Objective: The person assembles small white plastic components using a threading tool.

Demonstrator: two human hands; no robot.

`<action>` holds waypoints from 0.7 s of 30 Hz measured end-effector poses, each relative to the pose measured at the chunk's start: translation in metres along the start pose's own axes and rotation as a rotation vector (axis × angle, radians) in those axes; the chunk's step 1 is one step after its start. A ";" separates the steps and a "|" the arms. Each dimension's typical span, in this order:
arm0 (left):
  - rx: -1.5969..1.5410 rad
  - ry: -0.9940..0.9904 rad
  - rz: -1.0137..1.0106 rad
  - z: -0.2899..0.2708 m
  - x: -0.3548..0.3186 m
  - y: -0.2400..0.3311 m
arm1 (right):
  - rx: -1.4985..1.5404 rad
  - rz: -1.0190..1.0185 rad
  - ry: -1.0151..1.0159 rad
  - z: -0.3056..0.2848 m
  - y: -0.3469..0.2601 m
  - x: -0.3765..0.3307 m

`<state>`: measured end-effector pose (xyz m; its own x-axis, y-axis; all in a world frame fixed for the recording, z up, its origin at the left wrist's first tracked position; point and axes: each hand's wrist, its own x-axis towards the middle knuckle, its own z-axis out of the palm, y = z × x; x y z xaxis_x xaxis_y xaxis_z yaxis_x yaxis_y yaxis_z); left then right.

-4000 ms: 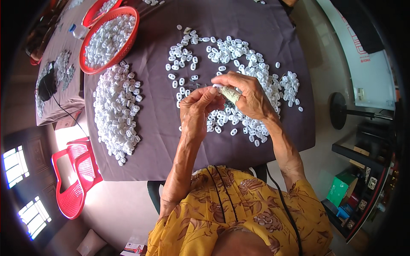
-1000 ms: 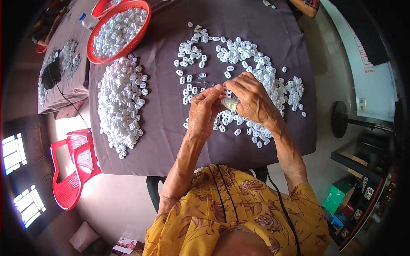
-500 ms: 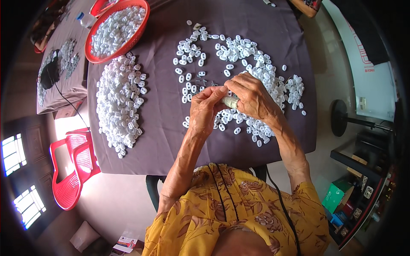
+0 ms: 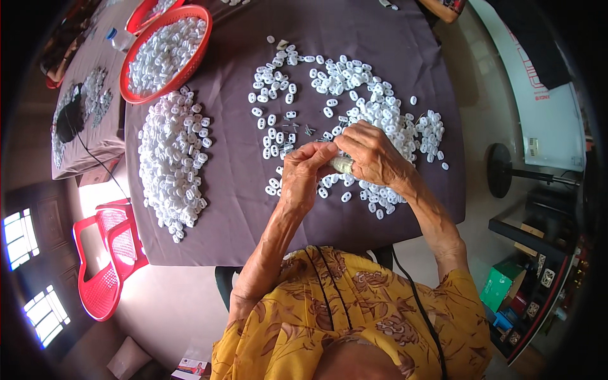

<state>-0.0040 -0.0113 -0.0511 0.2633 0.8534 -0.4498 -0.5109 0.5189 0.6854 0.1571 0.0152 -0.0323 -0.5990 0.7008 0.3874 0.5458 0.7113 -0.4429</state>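
My left hand [image 4: 303,176] and my right hand [image 4: 375,154] meet over the table, fingertips pinched together. Whatever lies between them is too small or too hidden to make out. A pale wrapping [image 4: 342,164] shows between the hands, seemingly round a finger of the right one. Spread beyond and beside my hands are many small white oval plastic pieces with holes [image 4: 384,114]. Just past the left fingertips lie several thin grey metal pins [image 4: 309,130]. Some loose white pieces [image 4: 271,138] sit to the left of these pins.
A long heap of white pieces [image 4: 172,164] covers the table's left side. Behind it stands a red basket [image 4: 204,54] full of them, near a clear bottle [image 4: 120,39]. A red chair [image 4: 101,288] is at the left, a black stand [image 4: 500,171] at the right. Another person's arm [image 4: 441,9] shows at the far edge.
The view has shifted slightly, so the table's things sit a little differently in it. My hands stay together in the same pinch, slightly nearer to me.
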 end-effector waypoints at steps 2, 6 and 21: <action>-0.002 0.004 -0.019 0.001 -0.002 0.000 | 0.020 -0.019 -0.002 0.002 0.000 -0.003; 0.010 0.009 -0.055 0.000 -0.003 -0.003 | 0.013 -0.026 0.018 0.003 0.000 -0.006; -0.023 -0.008 -0.097 0.000 0.000 -0.007 | 0.066 -0.054 0.001 0.000 0.007 -0.008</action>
<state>-0.0006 -0.0155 -0.0559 0.3189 0.7996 -0.5088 -0.5010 0.5979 0.6257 0.1655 0.0142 -0.0387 -0.6259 0.6616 0.4129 0.4730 0.7430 -0.4735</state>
